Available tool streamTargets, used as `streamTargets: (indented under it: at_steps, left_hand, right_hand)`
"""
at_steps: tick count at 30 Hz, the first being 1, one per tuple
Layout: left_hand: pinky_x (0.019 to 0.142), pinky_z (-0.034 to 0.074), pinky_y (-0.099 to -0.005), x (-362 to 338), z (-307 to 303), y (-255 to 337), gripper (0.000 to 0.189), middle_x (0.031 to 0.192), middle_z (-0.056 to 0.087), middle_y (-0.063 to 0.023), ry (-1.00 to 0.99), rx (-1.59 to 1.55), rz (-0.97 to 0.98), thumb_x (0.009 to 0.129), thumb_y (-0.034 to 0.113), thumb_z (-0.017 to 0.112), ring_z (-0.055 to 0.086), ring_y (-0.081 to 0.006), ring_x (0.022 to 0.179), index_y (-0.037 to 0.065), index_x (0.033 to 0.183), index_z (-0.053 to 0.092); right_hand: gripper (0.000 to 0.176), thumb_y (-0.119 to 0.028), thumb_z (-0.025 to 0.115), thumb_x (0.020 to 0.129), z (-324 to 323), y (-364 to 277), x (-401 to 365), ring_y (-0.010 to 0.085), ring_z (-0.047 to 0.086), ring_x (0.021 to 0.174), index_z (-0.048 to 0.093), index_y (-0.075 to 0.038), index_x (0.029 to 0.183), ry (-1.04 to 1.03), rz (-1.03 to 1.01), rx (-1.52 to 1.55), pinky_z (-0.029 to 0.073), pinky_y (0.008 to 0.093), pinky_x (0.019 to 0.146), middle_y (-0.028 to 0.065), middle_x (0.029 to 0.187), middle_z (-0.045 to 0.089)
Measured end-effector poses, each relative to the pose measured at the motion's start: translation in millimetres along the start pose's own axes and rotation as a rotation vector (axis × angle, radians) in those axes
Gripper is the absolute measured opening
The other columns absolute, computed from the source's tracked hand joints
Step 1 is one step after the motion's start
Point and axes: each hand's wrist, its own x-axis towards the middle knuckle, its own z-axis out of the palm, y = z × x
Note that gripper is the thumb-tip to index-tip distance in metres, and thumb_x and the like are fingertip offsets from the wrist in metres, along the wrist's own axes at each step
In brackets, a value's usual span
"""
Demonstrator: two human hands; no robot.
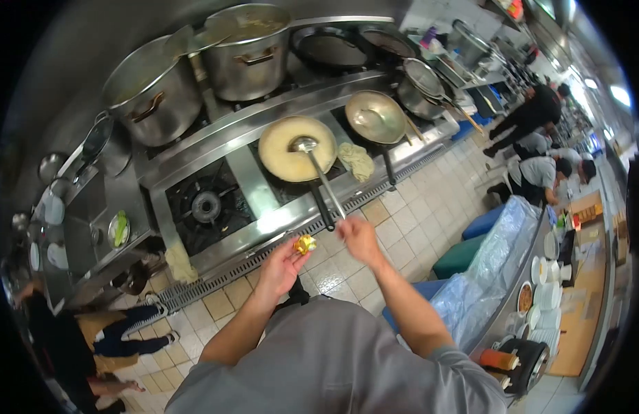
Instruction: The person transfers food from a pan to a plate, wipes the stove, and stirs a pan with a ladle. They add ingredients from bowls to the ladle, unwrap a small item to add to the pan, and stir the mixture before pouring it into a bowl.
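Observation:
A small crumpled yellow-and-white wrapper [305, 244] is pinched in the fingertips of my left hand [281, 268], in front of the stove edge. My right hand [359, 240] is closed around the handle end of a metal ladle [318, 163]. The ladle's bowl rests in pale, creamy liquid inside a wide pan [265, 153]. This pan sits on a burner, its black handle [322, 207] pointing toward me between my hands. Just right of it lies a crumpled pale cloth [356, 161].
Two large stockpots [156, 90] stand behind, beside dark pans [329, 47]. A second pan [376, 116] is to the right, and a bare burner [206, 205] to the left. People work at the far right [535, 171] and lower left [57, 345]. Stacked plates [547, 297] line the right counter.

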Motion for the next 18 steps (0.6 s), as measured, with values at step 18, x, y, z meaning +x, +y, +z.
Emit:
streamTargets:
  at_steps: [18]
  left_hand:
    - [0.093,0.053,-0.0401,-169.5,132.4,-418.3,0.023,0.108,0.068,-0.0125,-0.623,0.611,-1.024,0.095,0.01,0.055,0.064,-0.0212,0.108,0.004,0.116,0.063]
  right_hand:
    - [0.036,-0.024,0.057,0.099,-142.0,80.5,-524.9,0.0271,0.065,0.096,0.057,-0.002,0.128,0.919,0.013,-0.522,0.053,0.0371,0.081,0.0137,0.119,0.065]
